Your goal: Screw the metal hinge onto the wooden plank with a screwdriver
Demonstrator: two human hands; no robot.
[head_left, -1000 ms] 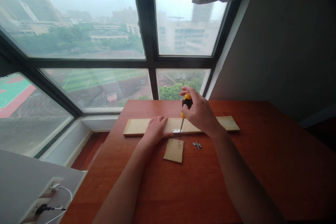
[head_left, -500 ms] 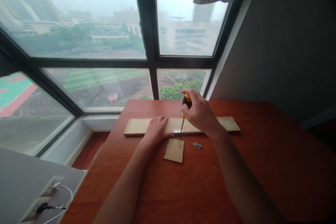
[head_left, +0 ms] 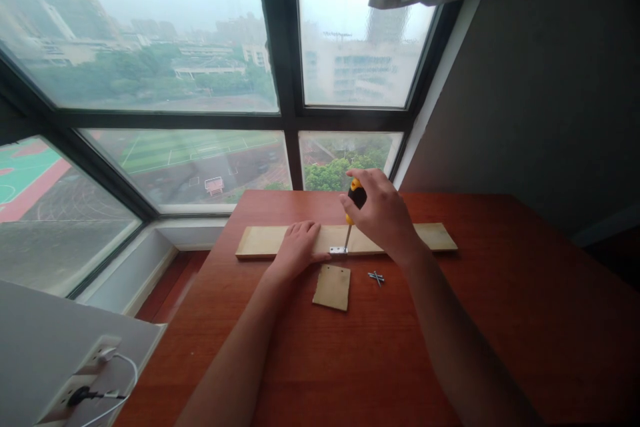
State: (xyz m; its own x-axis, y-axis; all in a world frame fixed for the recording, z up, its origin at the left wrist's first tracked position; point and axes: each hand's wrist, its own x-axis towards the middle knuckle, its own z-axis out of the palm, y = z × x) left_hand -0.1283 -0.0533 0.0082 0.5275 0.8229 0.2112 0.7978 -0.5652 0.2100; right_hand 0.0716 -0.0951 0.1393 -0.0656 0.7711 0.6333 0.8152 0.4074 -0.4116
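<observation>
A long pale wooden board (head_left: 260, 238) lies across the table. My left hand (head_left: 297, 245) rests on it with fingers stretched flat, the thumb reaching to a small metal hinge (head_left: 338, 250) at the board's front edge. A yellow and black screwdriver (head_left: 357, 197) stands nearly upright, its tip at the right end of the hinge. My right hand (head_left: 384, 210) is around the screwdriver's handle, index finger over the top and thumb lifted a little to the left. Whether a screw is under the tip is too small to tell.
A small thin wooden piece (head_left: 332, 287) with two holes lies in front of the hinge. Several screws (head_left: 376, 277) lie in a little pile to its right. The table (head_left: 320, 367) meets a window (head_left: 345, 153) at the back. Plugged cables (head_left: 107, 380) are at the lower left.
My right hand has turned slightly around the screwdriver handle, and its thumb has moved left, away from the handle. My left hand and the board have not moved.
</observation>
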